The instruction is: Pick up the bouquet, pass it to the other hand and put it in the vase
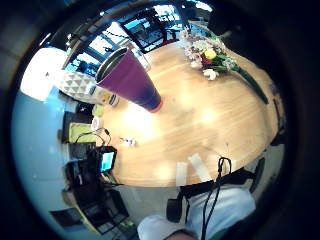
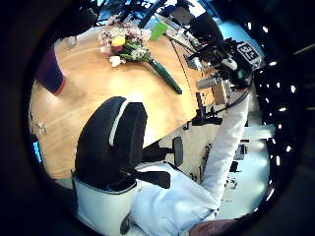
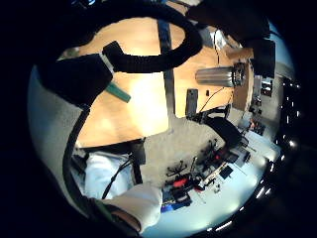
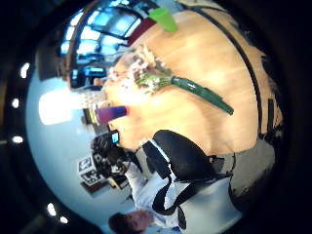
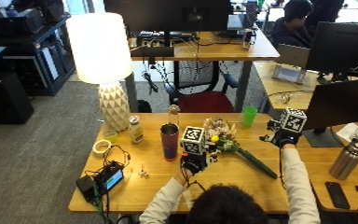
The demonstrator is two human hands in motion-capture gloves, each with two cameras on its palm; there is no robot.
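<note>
Two gloved hands are raised above the wooden table (image 5: 229,179), and we place everything by the bouquet (image 5: 231,148), which lies flat on the tabletop, untouched. Its blooms, pale with one yellow flower, point toward the far edge, and its green wrapped stems run out toward the person's right. The vase (image 5: 169,141), a tall purple cylinder with a reddish base, stands upright well to the left of the bouquet, apart from it.

The left hand (image 5: 195,162) hovers just on the near-left side of the blooms, between them and the person's head. Its thumb-side palm view shows a curled gloved finger close to the camera with nothing inside it, and the bouquet lying clear of it on the table; beyond that we cannot tell how far its fingers are bent. The right hand (image 5: 282,138) hangs in the air to the right of the bouquet, past the stem ends and off the table's edge. Its palm views look down on the stems from a distance and show nothing gripped; whether its fingers are straight or bent we cannot tell.

Beyond the blooms, toward the far edge, stands a green cup (image 5: 248,116). Farther left, past the vase, we see a white lamp (image 5: 104,65).
</note>
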